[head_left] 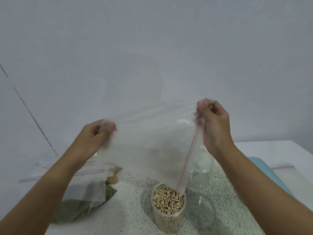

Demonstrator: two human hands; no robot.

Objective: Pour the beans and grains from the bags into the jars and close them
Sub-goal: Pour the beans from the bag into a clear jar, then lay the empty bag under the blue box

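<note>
A large clear zip bag (149,141) with a red seal strip hangs upended over an open jar (168,211) full of pale black-eyed beans. The bag looks empty, and its mouth corner dips to the jar's rim. My left hand (94,136) pinches the bag's left corner. My right hand (214,126) pinches the right corner, held higher. Two empty clear jars stand to the right: one (200,210) beside the bean jar, one (200,168) behind it, partly hidden by the bag.
On the speckled counter (132,206) at the left lie zip bags: one of green grains (79,206) and, behind it, one of tan grains (111,180). A light blue board (269,175) and another flat zip bag (286,172) lie at the right. A wall rises behind.
</note>
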